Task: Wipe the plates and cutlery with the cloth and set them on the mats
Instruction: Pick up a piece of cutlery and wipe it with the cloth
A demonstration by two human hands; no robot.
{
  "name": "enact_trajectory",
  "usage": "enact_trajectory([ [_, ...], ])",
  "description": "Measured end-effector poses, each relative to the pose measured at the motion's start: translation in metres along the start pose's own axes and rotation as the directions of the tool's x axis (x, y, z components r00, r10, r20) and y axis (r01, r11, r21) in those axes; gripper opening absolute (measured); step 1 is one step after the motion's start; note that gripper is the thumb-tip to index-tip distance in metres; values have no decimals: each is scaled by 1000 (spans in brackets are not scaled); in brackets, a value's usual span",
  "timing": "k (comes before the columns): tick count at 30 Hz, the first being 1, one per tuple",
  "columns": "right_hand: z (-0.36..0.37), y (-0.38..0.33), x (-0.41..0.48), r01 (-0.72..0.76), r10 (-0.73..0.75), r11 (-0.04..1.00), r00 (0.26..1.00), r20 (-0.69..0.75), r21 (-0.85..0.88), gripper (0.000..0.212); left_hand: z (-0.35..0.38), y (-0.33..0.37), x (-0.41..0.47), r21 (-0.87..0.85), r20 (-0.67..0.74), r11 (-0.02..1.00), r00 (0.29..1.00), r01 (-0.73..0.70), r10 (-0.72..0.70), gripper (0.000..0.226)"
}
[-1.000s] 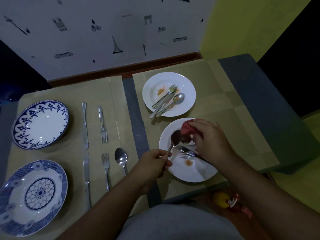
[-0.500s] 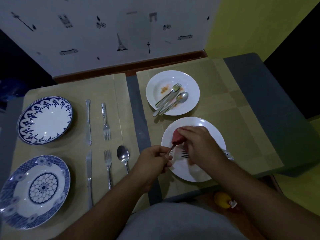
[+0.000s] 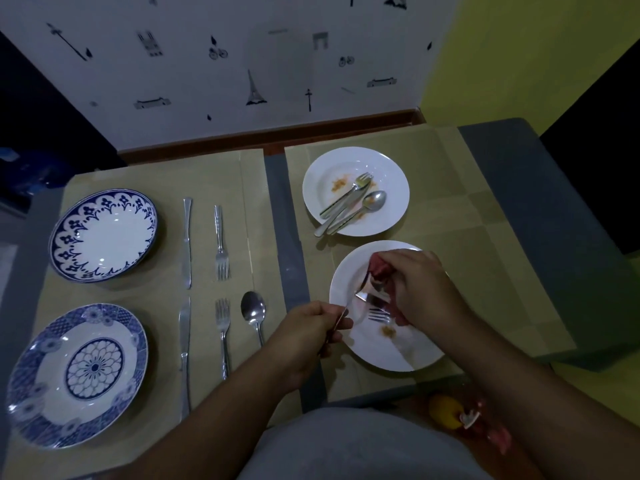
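Now | lower right: left hand pinches spoon handle; right hand grips cloth, shifted along bowl | spoon wipe unfinished

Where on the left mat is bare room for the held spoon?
Bare: the left mat right of the far fork, beyond the lying spoon. Crowded: the right mat, with far white plate, near white plate, left hand, right hand.

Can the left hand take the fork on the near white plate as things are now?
Probably not at once. The left hand pinches the handle of the utensil being wiped, and the right hand with the cloth lies over the handle of the fork. Only its tines show.
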State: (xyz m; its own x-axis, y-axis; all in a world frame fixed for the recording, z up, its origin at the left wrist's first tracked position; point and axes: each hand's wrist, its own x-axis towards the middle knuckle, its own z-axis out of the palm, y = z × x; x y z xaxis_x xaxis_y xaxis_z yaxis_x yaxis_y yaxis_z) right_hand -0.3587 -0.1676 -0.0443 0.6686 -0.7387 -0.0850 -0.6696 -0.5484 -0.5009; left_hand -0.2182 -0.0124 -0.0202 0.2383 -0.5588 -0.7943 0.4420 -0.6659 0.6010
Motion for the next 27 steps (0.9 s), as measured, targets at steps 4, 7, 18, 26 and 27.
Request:
enact_trajectory([
  [4, -5, -16, -21, 109, -108, 993, 994, -23, 51, 43, 1, -1, 2, 11, -45, 1000, 999, -14, 14, 21],
  [7, 5, -27, -37, 260, -260, 966, 963, 73, 17, 45, 3, -1, 3, 80, -60, 994, 995, -70, 74, 21],
  [18, 11, -4, 3, 238, -196, 957, 953, 231, -168, 49, -5, -6, 2, 272, -9, 957, 994, -99, 105, 14],
  [26, 10, -5, 0, 183, -186, 982, 981, 61, 51, 35, -24, -8, 2, 110, -52, 994, 999, 18, -12, 16],
  [27, 14, -6, -4, 182, -189, 980, 978, 87, 83, 35, -27, -7, 1, 76, -61, 997, 998, 18, -13, 17],
])
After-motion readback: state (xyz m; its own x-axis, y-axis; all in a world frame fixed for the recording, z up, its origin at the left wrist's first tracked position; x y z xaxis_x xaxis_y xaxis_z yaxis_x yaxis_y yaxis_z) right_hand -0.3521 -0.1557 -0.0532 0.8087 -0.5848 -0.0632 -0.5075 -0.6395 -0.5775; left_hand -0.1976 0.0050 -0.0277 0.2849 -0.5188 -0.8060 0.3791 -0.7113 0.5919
